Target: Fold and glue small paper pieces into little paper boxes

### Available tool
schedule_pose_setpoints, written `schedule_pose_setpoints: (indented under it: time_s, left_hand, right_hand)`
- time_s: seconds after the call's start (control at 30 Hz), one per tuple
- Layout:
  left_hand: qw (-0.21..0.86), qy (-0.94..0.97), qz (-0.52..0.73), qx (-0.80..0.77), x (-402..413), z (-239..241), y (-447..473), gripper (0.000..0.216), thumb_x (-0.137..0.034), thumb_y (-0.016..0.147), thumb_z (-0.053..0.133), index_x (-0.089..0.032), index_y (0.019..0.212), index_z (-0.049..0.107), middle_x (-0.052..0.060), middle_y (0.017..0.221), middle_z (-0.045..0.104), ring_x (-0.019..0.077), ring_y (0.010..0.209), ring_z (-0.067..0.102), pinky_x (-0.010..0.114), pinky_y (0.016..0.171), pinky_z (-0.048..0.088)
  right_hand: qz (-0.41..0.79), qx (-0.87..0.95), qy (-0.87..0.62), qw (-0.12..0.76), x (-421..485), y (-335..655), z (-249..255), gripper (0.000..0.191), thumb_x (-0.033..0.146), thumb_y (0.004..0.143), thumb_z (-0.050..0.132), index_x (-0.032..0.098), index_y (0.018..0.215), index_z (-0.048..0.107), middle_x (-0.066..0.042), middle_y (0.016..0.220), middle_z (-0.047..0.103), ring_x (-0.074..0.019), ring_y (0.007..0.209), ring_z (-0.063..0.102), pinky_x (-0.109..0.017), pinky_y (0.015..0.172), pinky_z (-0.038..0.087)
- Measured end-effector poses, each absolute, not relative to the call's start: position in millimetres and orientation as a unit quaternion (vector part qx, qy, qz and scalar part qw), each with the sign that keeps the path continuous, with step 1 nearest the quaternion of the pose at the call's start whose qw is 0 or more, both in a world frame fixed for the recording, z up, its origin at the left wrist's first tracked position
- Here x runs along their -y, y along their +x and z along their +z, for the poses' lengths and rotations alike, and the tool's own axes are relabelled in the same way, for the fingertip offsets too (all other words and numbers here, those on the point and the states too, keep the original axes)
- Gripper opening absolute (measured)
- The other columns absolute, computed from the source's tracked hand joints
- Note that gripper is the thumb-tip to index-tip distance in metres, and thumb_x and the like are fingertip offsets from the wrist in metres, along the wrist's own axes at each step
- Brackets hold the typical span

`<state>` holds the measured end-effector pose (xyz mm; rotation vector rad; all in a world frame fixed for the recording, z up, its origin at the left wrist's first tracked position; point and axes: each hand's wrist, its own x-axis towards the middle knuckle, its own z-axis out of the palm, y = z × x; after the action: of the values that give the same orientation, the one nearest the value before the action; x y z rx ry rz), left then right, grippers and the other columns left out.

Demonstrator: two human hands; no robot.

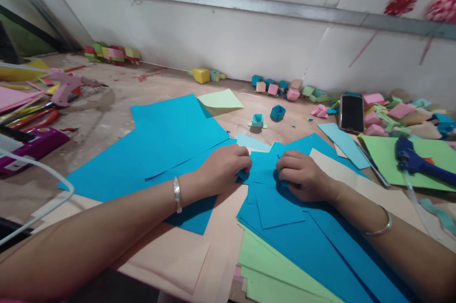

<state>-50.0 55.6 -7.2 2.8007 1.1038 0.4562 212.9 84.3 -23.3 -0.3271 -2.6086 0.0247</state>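
My left hand (225,167) and my right hand (302,175) rest close together on the table, both with fingers curled. Between them they pinch a small blue paper piece (262,170), the left at its left edge, the right at its right edge. It lies over a stack of blue sheets (306,236). A silver bangle circles each wrist. More large blue sheets (167,146) spread to the left under my left forearm.
Green sheets (274,274) and peach paper (171,255) lie near me. A phone (352,113), a blue glue gun (416,163) and folded paper boxes (278,112) are at right and back. A pink glue gun (66,85), scissors (35,120) and a white cable (42,198) lie left.
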Motion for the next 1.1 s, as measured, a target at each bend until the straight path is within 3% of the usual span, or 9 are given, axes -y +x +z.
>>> schedule_pose_setpoints:
  time_s: [0.27, 0.5, 0.67, 0.83, 1.1]
  left_hand:
    - [0.045, 0.917, 0.143, -0.369, -54.6, -5.8, -49.0, 0.021, 0.000, 0.070, 0.054, -0.017, 0.078, 0.063, 0.006, 0.087, 0.062, 0.0200, 0.082, 0.055, 0.028, 0.065, 0.039]
    - [0.035, 0.917, 0.140, -0.371, -54.6, -7.2, -48.5, 0.024, -0.001, 0.073, 0.054, -0.015, 0.090, 0.063, 0.008, 0.089, 0.059, 0.0212, 0.082, 0.052, 0.030, 0.065, 0.039]
    - [0.044, 0.922, 0.141, -0.359, -55.2, -8.3, -50.0, 0.017, -0.004, 0.074, 0.056, -0.016, 0.084, 0.064, 0.008, 0.088, 0.059, 0.0212, 0.081, 0.053, 0.030, 0.064, 0.040]
    - [0.047, 0.919, 0.157, -0.358, -55.1, -9.3, -50.2, 0.014, -0.005, 0.074, 0.057, -0.016, 0.081, 0.064, 0.007, 0.089, 0.060, 0.0201, 0.082, 0.054, 0.029, 0.064, 0.041]
    - [0.029, 0.931, 0.140, -0.336, -50.3, -3.1, -47.8, 0.007, -0.012, 0.082, 0.058, -0.015, 0.077, 0.061, 0.006, 0.084, 0.058, 0.0192, 0.080, 0.052, 0.029, 0.066, 0.040]
  right_hand:
    - [0.002, 0.954, -0.110, 0.280, -83.5, 210.0, -26.0, 0.023, 0.000, 0.076, 0.042, 0.021, 0.069, 0.046, -0.006, 0.079, 0.058, -0.0179, 0.071, 0.044, -0.032, 0.065, 0.039]
    - [0.068, 0.950, -0.174, 0.249, -85.3, 213.1, -30.5, 0.045, -0.004, 0.060, 0.046, 0.019, 0.097, 0.053, -0.011, 0.104, 0.059, -0.0232, 0.094, 0.052, -0.034, 0.076, 0.046]
    - [0.079, 0.951, -0.175, 0.241, -85.3, 213.3, -32.5, 0.035, -0.005, 0.061, 0.046, 0.020, 0.084, 0.049, -0.008, 0.098, 0.060, -0.0216, 0.089, 0.052, -0.034, 0.075, 0.045]
    - [0.077, 0.949, -0.182, 0.246, -83.7, 213.5, -32.5, 0.036, -0.005, 0.060, 0.044, 0.020, 0.085, 0.048, -0.009, 0.099, 0.059, -0.0215, 0.088, 0.050, -0.033, 0.073, 0.042]
    - [0.045, 0.946, -0.177, 0.268, -83.3, 211.4, -29.7, 0.028, -0.005, 0.064, 0.041, 0.021, 0.074, 0.044, -0.005, 0.084, 0.057, -0.0180, 0.074, 0.043, -0.032, 0.066, 0.035]
